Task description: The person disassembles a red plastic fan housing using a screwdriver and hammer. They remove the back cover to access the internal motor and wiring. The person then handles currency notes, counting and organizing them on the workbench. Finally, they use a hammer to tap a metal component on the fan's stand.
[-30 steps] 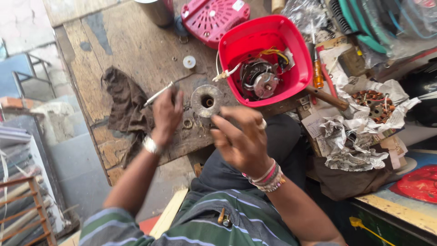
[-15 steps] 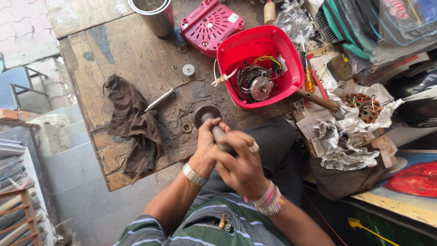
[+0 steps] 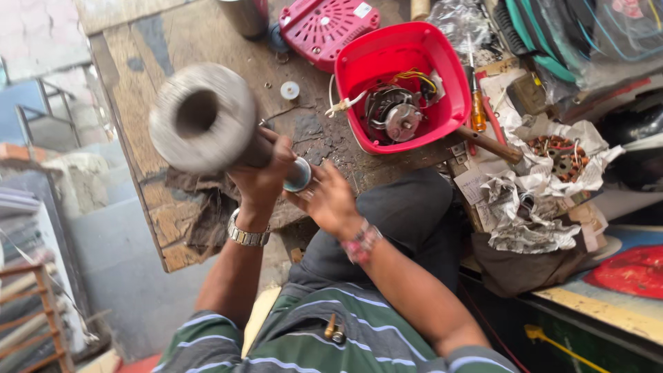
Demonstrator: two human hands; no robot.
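Note:
My left hand (image 3: 261,181) grips a grey round metal motor part (image 3: 207,117) with a hole in its middle, lifted close to the camera and blurred. Its shaft end carries a small round metal piece (image 3: 298,174). My right hand (image 3: 329,202) touches that small piece with its fingers. Both hands are above the near edge of a worn wooden workbench (image 3: 166,48). A metal watch is on my left wrist and bracelets are on my right wrist.
A red plastic bowl (image 3: 366,65) holds a motor with wires (image 3: 394,117). A pink vented cover (image 3: 324,27) and a metal can (image 3: 243,14) lie behind. A dark rag (image 3: 207,214) drapes the bench edge. Crumpled newspaper with a copper winding (image 3: 563,155) sits to the right, with screwdrivers (image 3: 476,103) beside the bowl.
The grey motor part was lifted off the bench and raised toward the camera. My left hand let go of the thin tool and now holds the part.

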